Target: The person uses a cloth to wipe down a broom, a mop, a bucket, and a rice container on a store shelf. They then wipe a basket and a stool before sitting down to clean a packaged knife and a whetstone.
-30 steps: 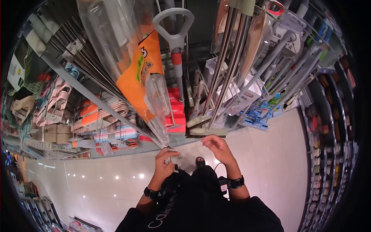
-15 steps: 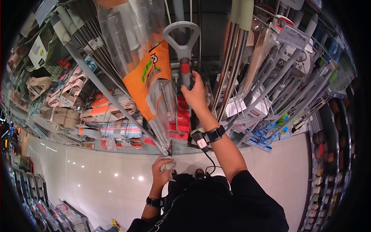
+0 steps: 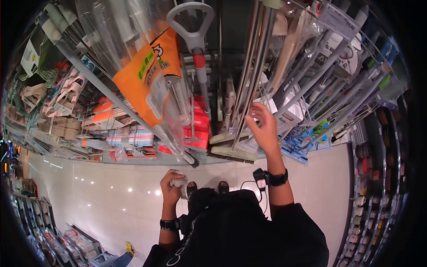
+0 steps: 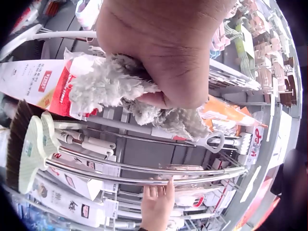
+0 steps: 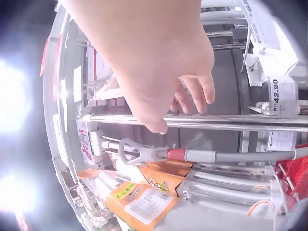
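Observation:
My left hand (image 3: pixel 169 189) grips a grey, fluffy cloth-like piece (image 3: pixel 179 181); the left wrist view shows the fluff (image 4: pixel 101 86) bulging out below the hand (image 4: pixel 163 43). Beside the shiny metal poles (image 3: pixel 249 84) of two brooms is my right hand (image 3: pixel 266 129), thumb and fingers apart and slightly bent. In the right wrist view the thumb of this hand (image 5: pixel 154 62) overlaps a metal pole (image 5: pixel 216 122); whether it touches is unclear. Pale broom heads (image 3: pixel 233 153) with dark bristles stand low on the rack.
Left of the brooms stands a grey loop handle (image 3: pixel 194 40) with a red band, beside orange-labelled plastic packages (image 3: pixel 142 80). Hangers (image 3: pixel 64 127) hang farther left. Grey poles and price tags (image 3: pixel 339 21) crowd the right. A pale tiled floor (image 3: pixel 111 196) lies below.
My right hand rose from low near the broom heads to the red-banded handle, then moved right and down to the metal poles. The left hand keeps its hold on the fluffy piece.

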Action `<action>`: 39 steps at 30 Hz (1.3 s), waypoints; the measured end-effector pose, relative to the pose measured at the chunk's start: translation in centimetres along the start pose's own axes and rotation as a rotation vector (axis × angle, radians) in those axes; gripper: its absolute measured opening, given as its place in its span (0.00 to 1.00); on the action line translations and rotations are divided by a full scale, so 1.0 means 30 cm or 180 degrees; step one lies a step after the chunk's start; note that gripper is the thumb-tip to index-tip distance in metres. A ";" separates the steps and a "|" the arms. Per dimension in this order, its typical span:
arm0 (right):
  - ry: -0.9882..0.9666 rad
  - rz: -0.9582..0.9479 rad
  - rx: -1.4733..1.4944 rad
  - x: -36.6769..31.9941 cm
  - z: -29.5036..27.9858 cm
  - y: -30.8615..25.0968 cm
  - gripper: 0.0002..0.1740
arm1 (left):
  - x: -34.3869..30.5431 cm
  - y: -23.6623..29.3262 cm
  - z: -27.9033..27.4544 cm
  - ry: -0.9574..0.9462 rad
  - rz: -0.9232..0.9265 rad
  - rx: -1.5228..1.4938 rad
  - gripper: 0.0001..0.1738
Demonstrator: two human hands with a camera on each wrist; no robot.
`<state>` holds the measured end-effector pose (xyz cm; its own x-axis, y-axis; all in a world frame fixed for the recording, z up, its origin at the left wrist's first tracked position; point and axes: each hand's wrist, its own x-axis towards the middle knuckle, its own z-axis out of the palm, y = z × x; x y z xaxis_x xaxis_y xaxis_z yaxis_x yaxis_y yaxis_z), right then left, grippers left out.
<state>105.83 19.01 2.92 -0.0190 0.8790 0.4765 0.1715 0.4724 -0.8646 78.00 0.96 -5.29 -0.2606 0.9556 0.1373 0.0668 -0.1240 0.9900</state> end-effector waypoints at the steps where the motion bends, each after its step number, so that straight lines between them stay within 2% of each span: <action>1: 0.0007 0.0011 0.0008 0.001 0.020 0.004 0.22 | 0.010 0.022 0.018 -0.0020 0.0124 0.0040 0.17; 4: -0.0302 -0.0073 0.0117 0.040 0.063 0.030 0.16 | 0.023 0.025 0.047 -0.0034 0.0326 0.0139 0.17; 7: -0.0844 0.0972 0.1656 0.084 0.080 0.029 0.12 | 0.016 0.018 0.051 -0.0040 0.0380 0.0204 0.15; 9: -0.0847 0.1054 0.1524 0.087 0.086 0.031 0.12 | 0.005 0.026 0.048 0.0229 0.0138 0.0160 0.15; 10: -0.0830 0.1122 0.1400 0.099 0.092 0.032 0.13 | 0.002 0.018 0.040 0.0241 0.0210 0.0140 0.15; 12: -0.0405 0.1132 0.1167 0.077 0.106 0.006 0.16 | -0.007 -0.019 0.023 0.0367 0.0315 0.0147 0.16; 16: -0.0236 0.1040 0.0846 0.023 0.151 -0.003 0.22 | -0.009 -0.069 0.002 0.0638 0.0202 0.0202 0.15; 18: -0.0255 0.0821 0.1036 0.002 0.173 -0.014 0.22 | 0.002 -0.055 0.005 0.0646 0.0247 0.0114 0.15; 20: -0.0325 0.0932 0.1171 -0.021 0.196 -0.012 0.23 | 0.013 -0.044 0.006 0.0686 0.0055 0.0130 0.15; 22: -0.0334 0.0913 0.1182 -0.058 0.217 0.024 0.25 | 0.015 -0.026 0.020 0.0665 0.0220 0.0248 0.14; 27: -0.0382 0.0878 0.1124 -0.180 0.230 0.087 0.27 | 0.014 0.024 0.083 0.0435 0.0220 0.0070 0.17; 28: -0.0363 0.0601 0.0736 -0.205 0.228 0.107 0.26 | 0.017 0.044 0.100 0.0467 0.0183 0.0079 0.17; 29: -0.0357 0.0327 0.0353 -0.229 0.226 0.120 0.24 | 0.034 0.081 0.128 0.0381 0.0458 0.0081 0.19; 32: -0.0748 0.0251 0.0421 -0.255 0.215 0.090 0.21 | 0.085 0.269 0.243 0.0341 0.1019 0.0275 0.27; 34: -0.0992 0.0240 0.0255 -0.265 0.191 0.052 0.17 | 0.121 0.301 0.295 0.0427 0.0540 -0.1241 0.32; 36: -0.1702 0.0265 0.0298 -0.278 0.165 0.048 0.14 | 0.145 0.463 0.330 0.0488 0.0345 -0.2379 0.34; 37: -0.1883 0.0194 0.0100 -0.289 0.149 0.066 0.12 | 0.151 0.502 0.323 0.0564 0.0314 -0.2362 0.34; 39: -0.2088 0.0424 0.0051 -0.292 0.100 0.045 0.13 | 0.174 0.552 0.310 0.0050 0.1039 -0.2927 0.35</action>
<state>103.27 12.16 -2.90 -0.5945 0.7850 0.1740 0.1993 0.3535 -0.9139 86.70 6.38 11.52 -0.3759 0.8345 0.4029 -0.6379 -0.5484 0.5407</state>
